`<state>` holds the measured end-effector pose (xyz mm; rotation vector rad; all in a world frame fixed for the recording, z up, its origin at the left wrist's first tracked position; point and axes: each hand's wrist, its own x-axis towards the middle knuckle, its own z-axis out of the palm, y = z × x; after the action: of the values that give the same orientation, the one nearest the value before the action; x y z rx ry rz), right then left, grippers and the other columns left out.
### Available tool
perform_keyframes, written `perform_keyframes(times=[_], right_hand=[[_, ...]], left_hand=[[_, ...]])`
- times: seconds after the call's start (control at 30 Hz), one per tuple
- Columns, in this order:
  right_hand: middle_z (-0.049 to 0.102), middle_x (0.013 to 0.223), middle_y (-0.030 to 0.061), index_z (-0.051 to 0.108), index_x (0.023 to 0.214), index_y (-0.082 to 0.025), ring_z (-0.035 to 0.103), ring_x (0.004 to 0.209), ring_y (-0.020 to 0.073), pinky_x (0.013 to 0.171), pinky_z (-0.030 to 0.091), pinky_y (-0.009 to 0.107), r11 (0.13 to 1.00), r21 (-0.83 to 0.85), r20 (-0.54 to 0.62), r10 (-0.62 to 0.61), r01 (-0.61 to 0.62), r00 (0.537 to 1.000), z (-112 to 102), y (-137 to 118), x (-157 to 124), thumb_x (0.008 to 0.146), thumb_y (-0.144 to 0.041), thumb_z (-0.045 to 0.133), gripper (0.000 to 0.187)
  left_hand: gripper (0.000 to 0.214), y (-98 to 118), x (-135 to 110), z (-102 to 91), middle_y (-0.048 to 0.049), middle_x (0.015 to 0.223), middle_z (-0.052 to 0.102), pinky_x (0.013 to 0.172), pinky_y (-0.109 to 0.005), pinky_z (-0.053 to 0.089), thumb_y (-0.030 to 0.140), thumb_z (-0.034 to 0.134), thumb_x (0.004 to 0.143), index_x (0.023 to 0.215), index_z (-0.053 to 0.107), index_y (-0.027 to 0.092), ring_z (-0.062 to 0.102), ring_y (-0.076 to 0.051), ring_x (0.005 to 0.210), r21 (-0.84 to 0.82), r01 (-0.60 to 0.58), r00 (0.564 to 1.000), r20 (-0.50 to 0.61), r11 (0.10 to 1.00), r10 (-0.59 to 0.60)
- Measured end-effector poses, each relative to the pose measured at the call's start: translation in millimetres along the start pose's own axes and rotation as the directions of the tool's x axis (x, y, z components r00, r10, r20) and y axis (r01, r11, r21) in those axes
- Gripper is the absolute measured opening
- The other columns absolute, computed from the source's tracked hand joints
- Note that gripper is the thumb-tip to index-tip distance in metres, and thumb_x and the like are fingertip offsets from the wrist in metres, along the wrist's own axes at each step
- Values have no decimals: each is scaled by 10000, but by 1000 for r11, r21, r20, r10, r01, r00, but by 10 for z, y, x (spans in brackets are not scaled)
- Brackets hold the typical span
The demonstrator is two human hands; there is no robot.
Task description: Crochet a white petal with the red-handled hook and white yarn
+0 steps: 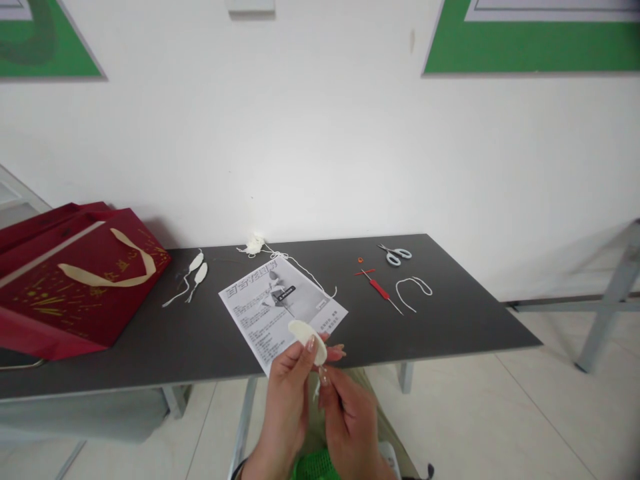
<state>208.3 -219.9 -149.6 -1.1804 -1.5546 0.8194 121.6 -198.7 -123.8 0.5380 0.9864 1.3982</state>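
My left hand (287, 393) pinches a small cream crocheted oval piece (306, 337) just in front of the dark table's near edge. My right hand (350, 417) is closed beside it, its fingertips pinching a thin white yarn tail (317, 390) that hangs below the piece. Behind the hands a printed instruction sheet (280, 308) lies flat on the table (450, 320). Further right on the table are a red-handled crochet hook (381, 291), a loose loop of white yarn (413, 291) and small scissors (396, 254).
A dark red gift bag (75, 280) with a cream ribbon handle lies at the table's left end. Two cream petal pieces (197, 268) with tails lie near it. A yarn clump (255, 245) sits by the white wall. Tiled floor and table legs show below.
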Motion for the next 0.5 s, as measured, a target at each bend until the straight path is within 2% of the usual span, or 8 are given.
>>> perform_keyframes(times=[0.17, 0.27, 0.37, 0.5], right_hand=[[599, 598, 29, 578, 716, -174, 534, 518, 138, 504, 349, 227, 993, -111, 43, -26, 31, 999, 51, -4, 8, 906, -231, 354, 299], [599, 571, 30, 550, 659, -174, 529, 490, 132, 484, 312, 229, 979, -202, 78, -19, 35, 997, 60, -3, 21, 896, -211, 349, 313], [562, 524, 10, 525, 629, -174, 492, 454, 115, 453, 282, 223, 987, -150, 70, 61, -50, 996, 37, 15, 32, 908, -259, 355, 337], [560, 533, 10, 545, 661, -162, 482, 454, 112, 441, 272, 222, 991, -60, 63, 123, -119, 990, 16, 34, 30, 915, -309, 359, 347]], left_hand=[[195, -38, 46, 11, -72, 761, 746, 844, -313, 466, 319, 651, 766, 693, 715, 149, 677, -209, 827, 120, -131, 982, -122, 984, 146], [203, -58, 38, 54, -75, 775, 749, 847, -315, 467, 319, 645, 769, 681, 717, 151, 675, -210, 831, 162, -129, 975, -157, 978, 154], [180, -43, 38, 57, -70, 800, 750, 855, -326, 464, 317, 643, 774, 770, 728, 158, 672, -214, 849, 157, -109, 986, -107, 982, 126], [164, -9, 39, -1, -83, 784, 748, 859, -341, 459, 285, 659, 764, 821, 728, 148, 672, -226, 859, 154, -37, 999, 45, 987, 31]])
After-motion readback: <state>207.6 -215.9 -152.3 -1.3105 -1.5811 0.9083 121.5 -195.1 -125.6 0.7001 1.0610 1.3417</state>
